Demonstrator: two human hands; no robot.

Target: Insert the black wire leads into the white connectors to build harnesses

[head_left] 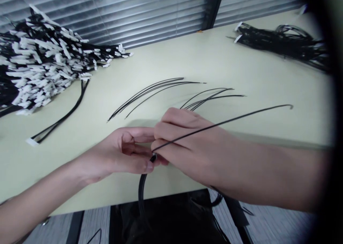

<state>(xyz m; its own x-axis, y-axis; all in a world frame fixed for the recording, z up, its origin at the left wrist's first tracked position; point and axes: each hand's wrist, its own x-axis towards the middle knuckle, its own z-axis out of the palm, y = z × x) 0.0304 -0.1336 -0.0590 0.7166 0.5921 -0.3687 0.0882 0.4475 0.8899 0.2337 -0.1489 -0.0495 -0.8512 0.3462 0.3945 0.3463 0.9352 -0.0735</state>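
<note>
Pinched between the thumb and fingers of my left hand [123, 152] is the end of a black cable [141, 192], which curves down past the table edge. My right hand [198, 147] is closed against the left one, its fingertips at the cable's end. A thin black wire [227, 121] runs from that spot across the back of the right hand to a small hooked tip. The right fingertips are mostly hidden, as is the exact contact between wire and cable end. Beyond the hands lie several loose black wires [150, 90] and a second small group [211, 99].
A large pile of black cables with white connectors [45, 65] fills the left back of the pale table [166, 63]. One cable with white ends [66, 117] lies before it. Another black cable bundle [278, 45] rests at the back right. Window blinds [150, 11] stand behind.
</note>
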